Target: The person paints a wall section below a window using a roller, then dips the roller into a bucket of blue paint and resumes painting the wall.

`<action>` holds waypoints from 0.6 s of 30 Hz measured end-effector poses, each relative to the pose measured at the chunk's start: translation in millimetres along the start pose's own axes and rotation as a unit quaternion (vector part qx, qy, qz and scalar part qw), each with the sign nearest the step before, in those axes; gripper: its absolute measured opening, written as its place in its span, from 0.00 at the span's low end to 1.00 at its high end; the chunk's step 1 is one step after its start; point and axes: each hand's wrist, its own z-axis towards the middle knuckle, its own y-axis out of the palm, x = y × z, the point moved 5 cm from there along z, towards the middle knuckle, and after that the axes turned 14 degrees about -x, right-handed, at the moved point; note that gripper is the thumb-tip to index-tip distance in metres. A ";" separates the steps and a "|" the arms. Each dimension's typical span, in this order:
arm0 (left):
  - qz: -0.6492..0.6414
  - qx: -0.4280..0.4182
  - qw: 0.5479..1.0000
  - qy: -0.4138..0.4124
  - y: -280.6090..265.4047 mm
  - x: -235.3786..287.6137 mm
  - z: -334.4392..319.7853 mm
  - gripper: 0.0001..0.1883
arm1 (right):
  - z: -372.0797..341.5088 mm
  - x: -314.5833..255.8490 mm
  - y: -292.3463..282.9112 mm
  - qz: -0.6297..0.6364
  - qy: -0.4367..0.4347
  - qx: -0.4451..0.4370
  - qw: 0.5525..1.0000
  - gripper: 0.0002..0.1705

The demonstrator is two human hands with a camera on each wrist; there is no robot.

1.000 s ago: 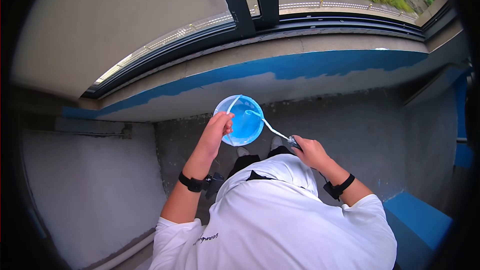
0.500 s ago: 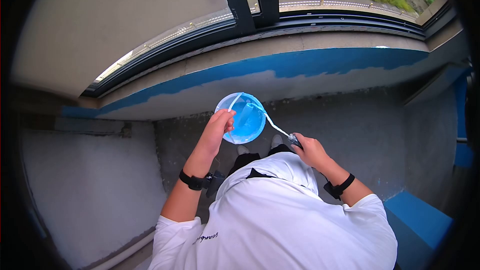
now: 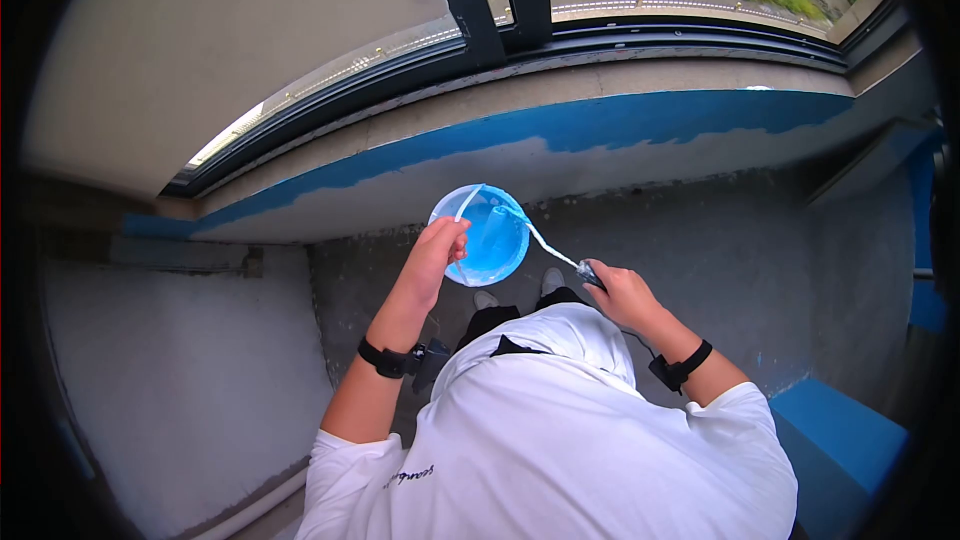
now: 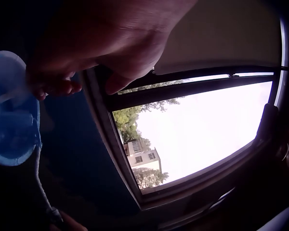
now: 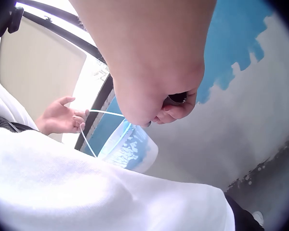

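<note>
A translucent white bucket (image 5: 148, 153) with blue paint inside hangs from the left hand (image 3: 441, 248) by its thin white handle (image 5: 106, 112). In the right wrist view the left hand's fingers hook under that handle, and blue smears mark the bucket's outside. The right hand (image 3: 627, 300) grips the dark handle (image 3: 589, 273) of a paint roller, whose bent, paint-coated rod (image 3: 546, 248) reaches over the bucket's rim. Inside the bucket, the roller head (image 4: 13, 120) shows as a blue cylinder in the left wrist view.
Ahead is a low wall with a ragged band of blue paint (image 3: 620, 125) under the window sill (image 3: 390, 132). A dark-framed window (image 3: 490, 30) stands above it. Blue-painted surfaces (image 3: 840, 430) lie at the right, and a pale pipe (image 3: 250, 508) runs low at the left.
The roller's bent end has shifted slightly forward within the bucket. The bucket has moved a little away from the body; both hands keep their grips.
</note>
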 end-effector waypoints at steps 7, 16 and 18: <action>-0.005 0.004 1.000 0.002 -1.6 -2.2 2.2 0.11 | 1.8 1.9 -0.7 -0.009 0.000 -0.009 1.000 0.16; 0.008 0.010 1.000 -0.001 -3.1 -4.4 2.0 0.11 | 0.6 0.9 0.7 0.017 -0.014 -0.009 1.000 0.16; 0.004 0.004 1.000 0.000 -1.1 -5.4 2.1 0.11 | 0.8 3.4 0.5 0.007 0.013 -0.029 0.999 0.16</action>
